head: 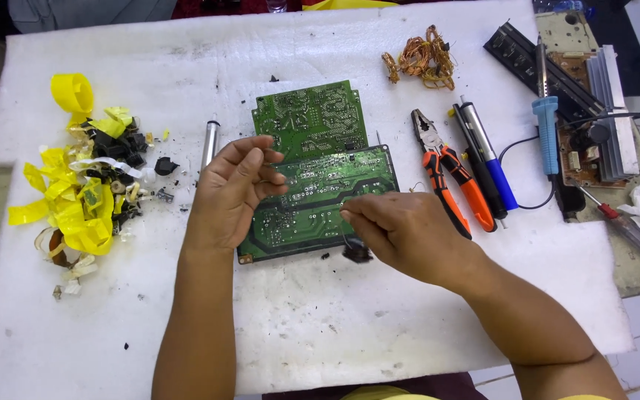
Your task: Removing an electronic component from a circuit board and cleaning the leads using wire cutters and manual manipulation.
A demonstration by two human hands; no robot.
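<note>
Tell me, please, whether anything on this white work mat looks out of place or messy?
Yes: a heap of torn yellow tape and black fragments is strewn at the mat's left, and a tangle of copper wire lies loose near the top. Dark crumbs dot the white foam mat.

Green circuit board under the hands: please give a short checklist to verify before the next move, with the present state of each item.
1. Front circuit board lies flat on the white pad: ok.
2. Left hand steadies the board: cannot tell, its fingers hover above it.
3. Right hand grips something small at its fingertips: cannot tell.
4. Orange pliers within reach on the right: ok.
5. Blue soldering iron lies away from both hands: ok.
</note>
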